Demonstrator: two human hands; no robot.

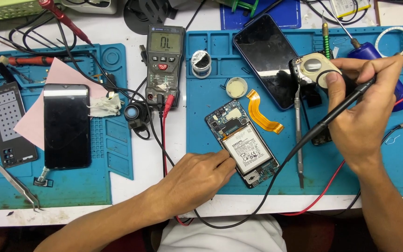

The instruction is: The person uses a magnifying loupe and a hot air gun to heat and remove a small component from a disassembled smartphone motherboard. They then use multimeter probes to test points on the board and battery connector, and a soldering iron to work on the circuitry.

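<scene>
An opened phone [243, 142] with its battery and circuit board bared lies tilted on the right blue work mat [201, 116]. My left hand [194, 179] rests flat on the mat, its fingertips touching the phone's lower left edge. My right hand [362, 105] is closed on a black multimeter probe [325, 123], whose tip points down and left toward the phone's lower right corner. The same hand also seems to pinch a red probe lead. A grey multimeter [165, 60] stands between the two mats.
An orange flex cable [262, 112], a dark phone back cover [267, 58], a small white pot [236, 87] and a metal spudger [298, 135] lie near the opened phone. On the left mat [113, 158] are a black phone [67, 126], a pink sheet, a frame and tweezers [17, 184].
</scene>
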